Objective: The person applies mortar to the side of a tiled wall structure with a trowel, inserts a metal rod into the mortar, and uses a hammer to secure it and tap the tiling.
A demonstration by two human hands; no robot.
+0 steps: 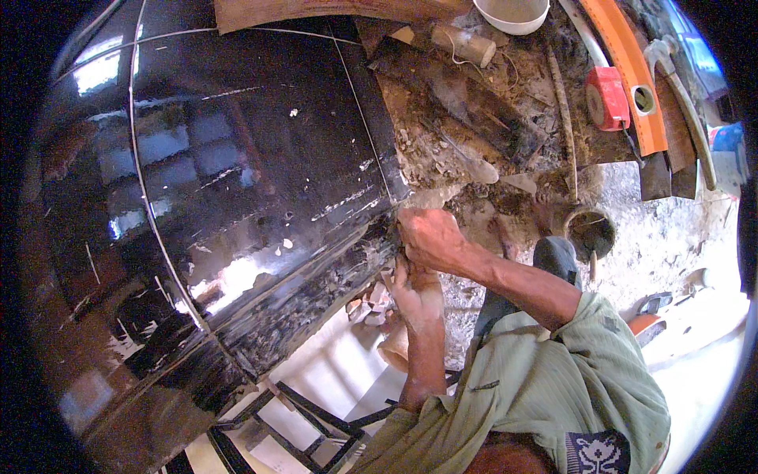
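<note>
A glossy black tiled slab (pixel 260 150) with pale joint lines fills the left side, marked by whitish specks and smears. Both hands meet at its right-hand corner, by the rough, dusty front edge (pixel 316 288). My right hand (pixel 433 239) is closed in a fist against that corner. Just below it, my left hand (pixel 417 296) has its fingers bent upward and pressed close together under the right one. Whatever either hand grips is hidden by the fingers.
Right of the slab lie rubble, a wooden cylinder (pixel 464 45) with string, and a long stick (pixel 562 118). Farther right are a red tape measure (pixel 606 99), an orange level (pixel 632 75) and a hammer (pixel 679 87). A white bowl (pixel 513 14) stands at the back; a dark pan (pixel 592 233) sits nearer.
</note>
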